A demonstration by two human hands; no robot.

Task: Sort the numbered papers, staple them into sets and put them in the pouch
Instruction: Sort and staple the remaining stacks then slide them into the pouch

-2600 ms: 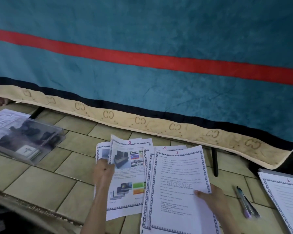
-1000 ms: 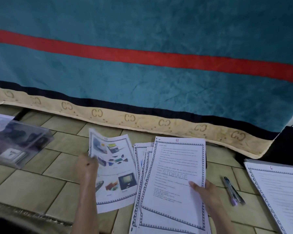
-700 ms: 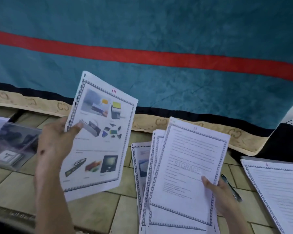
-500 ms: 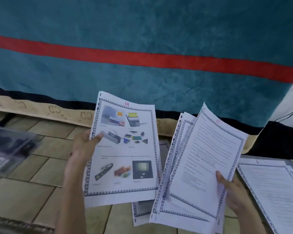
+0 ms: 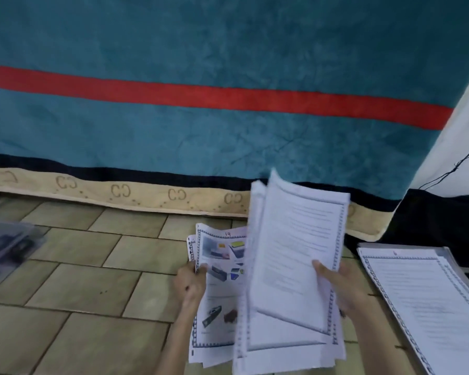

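The left hand [image 5: 189,285] holds the picture page marked 14 [image 5: 219,282] by its left edge; its grip pinches that edge, with the thumb on the printed face and the other fingers behind the sheet. More sheets lie under this page, and their corners show at its upper left and along its lower edge.

The right hand [image 5: 341,286] holds the stack of text pages [image 5: 290,269] near its right edge; the thumb presses on the front sheet and the fingers curl behind the stack. The stack stands tilted up, and its top edge reaches in front of the beige border of the hanging blanket [image 5: 201,125]. Its left edge overlaps the right side of the picture page, so the two bundles touch there.

On the right lies another pile of bordered pages [image 5: 428,299] with a red number on top, resting on a clear sleeve whose edge shows at the far side. It is near the right hand but apart from it. At the left edge of the view a clear plastic pouch [image 5: 6,250] with dark things inside lies on the tiled floor [image 5: 92,280], well apart from both hands. Between the pouch and the left hand the tiles give wide open room. Behind, the blanket closes the far side.
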